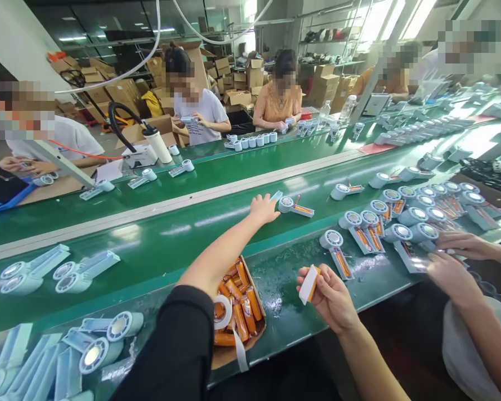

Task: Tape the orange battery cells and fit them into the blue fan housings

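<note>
My left hand reaches over the green conveyor belt, palm down. Its fingers close around a light-blue fan housing, most of it hidden under the hand. Just right of it lies another fan housing with an orange battery in its handle. Nearer to me, my right hand grips an orange cylindrical battery, with a white strip along its facing side. Between my arms stands a cardboard box of orange batteries. A roll of white tape rests on them, its loose end hanging over the box edge.
Fan housings crowd the near left; battery-fitted ones cluster at right. A co-worker's hands work there. Across the belt, several people sit at work. A white cylinder with a black hose stands at the far side.
</note>
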The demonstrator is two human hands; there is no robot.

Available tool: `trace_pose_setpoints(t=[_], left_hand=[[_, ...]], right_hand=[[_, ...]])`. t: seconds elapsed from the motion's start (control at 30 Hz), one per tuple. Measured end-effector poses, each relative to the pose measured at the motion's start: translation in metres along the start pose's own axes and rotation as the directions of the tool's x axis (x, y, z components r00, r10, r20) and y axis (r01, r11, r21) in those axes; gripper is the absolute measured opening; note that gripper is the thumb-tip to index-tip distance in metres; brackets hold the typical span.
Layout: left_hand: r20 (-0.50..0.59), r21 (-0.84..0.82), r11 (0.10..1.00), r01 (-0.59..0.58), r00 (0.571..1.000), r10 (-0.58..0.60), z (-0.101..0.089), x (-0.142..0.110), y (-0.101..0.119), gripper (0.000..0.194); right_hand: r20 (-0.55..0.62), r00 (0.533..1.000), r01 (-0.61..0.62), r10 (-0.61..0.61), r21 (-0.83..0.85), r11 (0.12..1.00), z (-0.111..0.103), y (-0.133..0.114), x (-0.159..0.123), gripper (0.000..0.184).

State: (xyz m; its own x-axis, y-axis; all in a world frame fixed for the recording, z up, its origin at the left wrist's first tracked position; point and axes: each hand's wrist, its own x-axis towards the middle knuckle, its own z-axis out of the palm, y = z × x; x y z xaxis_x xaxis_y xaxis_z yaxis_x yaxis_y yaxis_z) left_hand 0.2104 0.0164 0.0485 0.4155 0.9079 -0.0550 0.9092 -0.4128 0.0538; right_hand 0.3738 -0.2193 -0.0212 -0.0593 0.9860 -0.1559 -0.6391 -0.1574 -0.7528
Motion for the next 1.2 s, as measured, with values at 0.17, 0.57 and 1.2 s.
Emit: trace_pose_setpoints(t=[0.17,0.57,1.2], left_hand=[[0.092,0.016,1.000,0.021,0.996,-0.022,0.019,0.012,-0.022,0.030],[0.225,-0.196,0.967,-0.164,0.952,0.207,0.037,-0.091,-0.113,0.019],[0.070,-0.434,0.901,0.005,0.997,0.028,0.052,-0.068,-0.117,0.025]], right_hand=[[-0.054,0.987,0.139,-0.154,-0.225,0.964,-0.022,-0.019,-0.002,0.052],[0.273,0.926,0.377,-0.260,-0.685,0.624,0.065,-0.004,0.120,0.045],[0.291,0.924,0.380,0.250,-0.775,-0.506,0.124,0.043,0.154,0.040]])
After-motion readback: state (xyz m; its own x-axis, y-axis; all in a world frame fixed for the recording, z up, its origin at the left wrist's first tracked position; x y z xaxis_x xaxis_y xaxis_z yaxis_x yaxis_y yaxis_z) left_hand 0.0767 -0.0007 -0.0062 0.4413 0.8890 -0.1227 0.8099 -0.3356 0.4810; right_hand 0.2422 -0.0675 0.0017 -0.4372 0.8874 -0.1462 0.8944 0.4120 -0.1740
